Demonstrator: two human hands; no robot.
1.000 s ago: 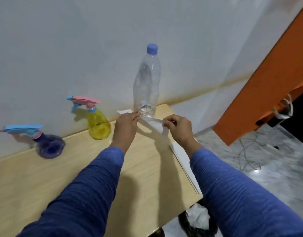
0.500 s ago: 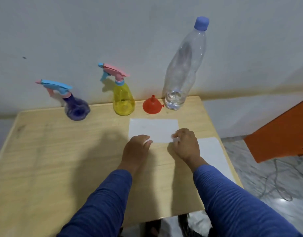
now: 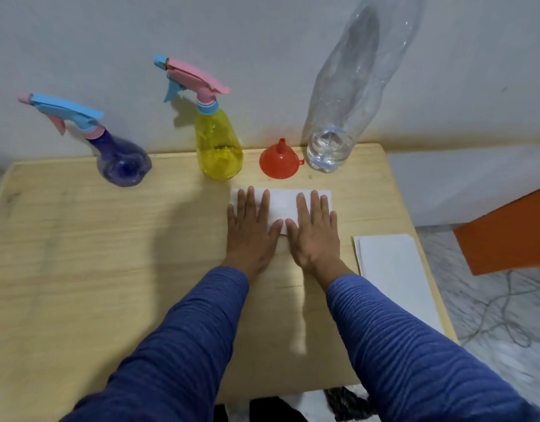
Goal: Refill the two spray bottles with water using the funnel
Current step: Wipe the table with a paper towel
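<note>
Head view: both hands, left (image 3: 252,231) and right (image 3: 313,231), lie released, flat on paper (image 3: 282,204); funnel (image 3: 280,162) inverted between yellow sprayer (image 3: 219,147) and water bottle (image 3: 338,117), purple sprayer (image 3: 122,161) leftward, caps on, refilling not begun.

Count on the tabletop (image 3: 79,269), positions taken relative to the funnel:

- Spray bottles: 2. Yellow spray bottle (image 3: 219,147) stood just left of the funnel; purple spray bottle (image 3: 122,162) farther left.
- Funnel (image 3: 280,162): 1, red, spout up.
- Clear water bottle (image 3: 338,117): 1, just right of the funnel.
- Single paper sheet (image 3: 282,205): 1, in front of the funnel.
- Paper stack (image 3: 393,269): 1, front-right of the funnel; sheet number not readable.
- Hands: 2, left hand (image 3: 250,229) and right hand (image 3: 314,233), both flat on the single sheet.
</note>
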